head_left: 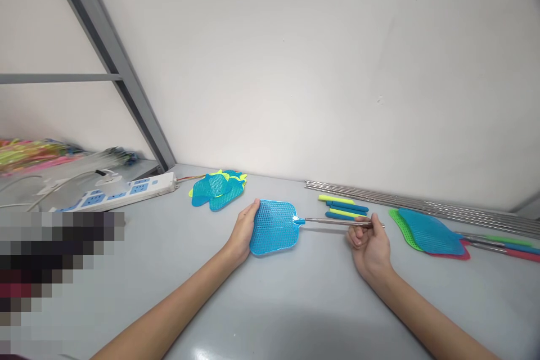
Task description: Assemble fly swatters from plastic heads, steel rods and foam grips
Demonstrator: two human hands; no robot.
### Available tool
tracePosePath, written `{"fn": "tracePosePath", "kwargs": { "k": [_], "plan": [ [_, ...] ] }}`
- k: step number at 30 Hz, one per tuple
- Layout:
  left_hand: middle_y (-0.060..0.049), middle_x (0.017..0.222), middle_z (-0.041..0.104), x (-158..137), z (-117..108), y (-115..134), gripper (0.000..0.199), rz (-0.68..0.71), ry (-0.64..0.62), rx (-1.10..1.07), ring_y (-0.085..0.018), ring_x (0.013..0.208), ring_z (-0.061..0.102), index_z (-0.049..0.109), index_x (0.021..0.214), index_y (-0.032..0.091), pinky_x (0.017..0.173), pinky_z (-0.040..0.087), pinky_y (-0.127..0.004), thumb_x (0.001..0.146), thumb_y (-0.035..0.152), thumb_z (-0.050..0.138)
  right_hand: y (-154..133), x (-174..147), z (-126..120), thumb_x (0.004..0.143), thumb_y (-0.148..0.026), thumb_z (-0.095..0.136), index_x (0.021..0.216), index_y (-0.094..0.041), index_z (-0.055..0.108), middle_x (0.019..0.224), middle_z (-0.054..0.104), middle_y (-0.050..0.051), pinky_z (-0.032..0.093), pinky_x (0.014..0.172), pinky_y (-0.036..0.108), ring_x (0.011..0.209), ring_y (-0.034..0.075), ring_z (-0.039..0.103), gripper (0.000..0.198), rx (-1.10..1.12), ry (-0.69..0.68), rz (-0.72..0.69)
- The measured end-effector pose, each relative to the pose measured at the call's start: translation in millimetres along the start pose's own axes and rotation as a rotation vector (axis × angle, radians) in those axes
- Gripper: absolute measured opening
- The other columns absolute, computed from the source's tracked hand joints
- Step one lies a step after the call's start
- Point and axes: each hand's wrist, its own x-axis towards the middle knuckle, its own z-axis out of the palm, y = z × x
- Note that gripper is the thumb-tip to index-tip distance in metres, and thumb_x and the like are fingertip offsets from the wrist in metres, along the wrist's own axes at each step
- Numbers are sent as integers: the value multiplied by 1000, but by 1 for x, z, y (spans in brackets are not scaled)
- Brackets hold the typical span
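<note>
A blue fly swatter [276,227] with a mesh head and a thin metal rod [324,221] lies level between my hands, just above the table. My left hand [243,232] is closed on the left edge of its head, thumb on top. Toward the rod's right end, my right hand [370,243] pinches the metal between thumb and curled fingers. Just behind that hand lie several blue and yellow handle sleeves [346,206]; the right hand partly covers their ends.
Loose blue and yellow swatter heads [219,188] are piled at the back. Long metal rods [413,206] lie along the wall. Swatters with coloured handles [432,233] are stacked at right. A white power strip [126,194] and a grey metal frame [122,67] stand at left.
</note>
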Motion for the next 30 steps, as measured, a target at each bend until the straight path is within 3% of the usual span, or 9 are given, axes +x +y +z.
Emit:
{"fn": "tracePosePath", "kwargs": {
  "k": [6,13,30],
  "plan": [
    [-2,71,61,-2,1,2,35,8,-23,8,-18,68,57,54,73,16,66,42,-30,65,49,49,0,0,-1,73,-42,44,60,-17,49,37,36,-6,18,34,19,31,5,29,29,15,4,1],
    [-3,66,62,-2,1,1,36,8,-8,17,-18,62,58,55,71,15,62,43,-30,61,49,53,0,1,-1,72,-43,46,59,-17,48,34,23,-9,14,31,18,29,3,20,29,33,40,12],
    [-3,66,62,-1,-1,-2,35,-9,0,-13,-18,61,57,56,73,15,59,45,-30,64,49,51,1,1,-1,72,-44,46,58,-16,48,37,24,-8,18,33,18,31,3,25,31,32,8,29]
  ]
}}
